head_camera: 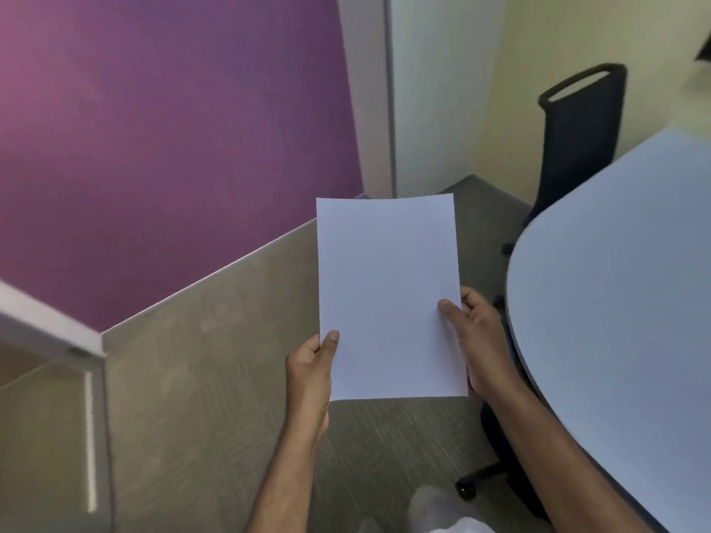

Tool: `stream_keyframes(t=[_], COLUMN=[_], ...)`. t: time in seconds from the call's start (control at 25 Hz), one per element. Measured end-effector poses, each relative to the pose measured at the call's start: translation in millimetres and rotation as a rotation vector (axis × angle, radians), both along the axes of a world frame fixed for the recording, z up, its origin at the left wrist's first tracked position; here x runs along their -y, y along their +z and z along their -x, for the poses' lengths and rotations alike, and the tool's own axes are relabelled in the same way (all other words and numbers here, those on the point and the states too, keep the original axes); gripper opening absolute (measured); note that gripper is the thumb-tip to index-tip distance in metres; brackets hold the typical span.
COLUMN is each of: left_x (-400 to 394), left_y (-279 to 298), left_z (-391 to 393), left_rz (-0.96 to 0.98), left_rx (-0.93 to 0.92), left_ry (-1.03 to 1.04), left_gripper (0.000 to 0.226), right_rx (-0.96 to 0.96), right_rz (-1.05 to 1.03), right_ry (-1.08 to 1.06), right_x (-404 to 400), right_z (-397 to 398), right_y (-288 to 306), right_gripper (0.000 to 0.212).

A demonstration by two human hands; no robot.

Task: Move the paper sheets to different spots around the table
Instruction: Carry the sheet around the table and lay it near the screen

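A blank white paper sheet (388,294) is held upright in portrait in front of me, above the carpet. My left hand (311,367) pinches its lower left edge with the thumb on the front. My right hand (477,336) grips the right edge, thumb on the front and fingers behind. Whether it is one sheet or a thin stack I cannot tell. The rounded pale table (623,302) lies to the right of the paper, its top bare in view.
A black office chair (577,136) stands beyond the table near the yellow wall. Another chair's wheeled base (481,478) shows under the table's near edge. A purple wall (173,148) and a white door frame (69,340) are to the left. Grey carpet (215,378) lies below.
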State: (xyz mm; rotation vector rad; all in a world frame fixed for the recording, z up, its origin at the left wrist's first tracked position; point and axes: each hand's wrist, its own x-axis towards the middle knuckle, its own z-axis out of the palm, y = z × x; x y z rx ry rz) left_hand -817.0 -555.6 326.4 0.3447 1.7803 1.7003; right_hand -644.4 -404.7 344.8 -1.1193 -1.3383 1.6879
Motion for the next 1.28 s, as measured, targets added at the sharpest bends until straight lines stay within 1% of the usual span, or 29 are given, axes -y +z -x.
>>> stream_keyframes(t=[0.16,0.24,0.4,0.64,0.84,1.04,1.12,1.2,1.28], left_x=[-61,-106,-211,-370,-495,-629,-743,-792,-794], left_y=[-6,-7,-10,-2,-17,-29,-34,-36,-27], left_z=[49,72,113,159,179,174,178,170,160], left_rz=[-0.006,-0.009,-0.001,0.035,0.069,0.054,0.084,0.091,0.087], left_rx=[0.001,0.003,-0.011,-0.008,-0.002,0.021,0.032,-0.01,-0.029], left_ry=[-0.143,-0.216,-0.355,-0.524,-0.638,-0.839,-1.018,-1.119,-1.155], left_gripper=[0.021,0.02,0.02,0.019,0.018,0.017,0.016,0.017,0.017], right_rx=[0.006,-0.001,-0.007,0.024,0.044,0.078,0.113,0.112,0.117], right_rz=[0.008,0.007,-0.005,0.025,0.032,0.039,0.06,0.053,0.062], right_ry=[-0.139,-0.224,-0.371,-0.515,-0.646,-0.821,-1.021,-1.11,-1.125], right_x=[-39,-70,-149,-272,-360,-445,-514,-537,-539], right_z=[28,41,64,94,104,103,112,111,107], right_y=[0,-3,-15,-18,-18,-24,-28,-24,-27], right_gripper=[0.017,0.018,0.02,0.019,0.018,0.019,0.019,0.02,0.023])
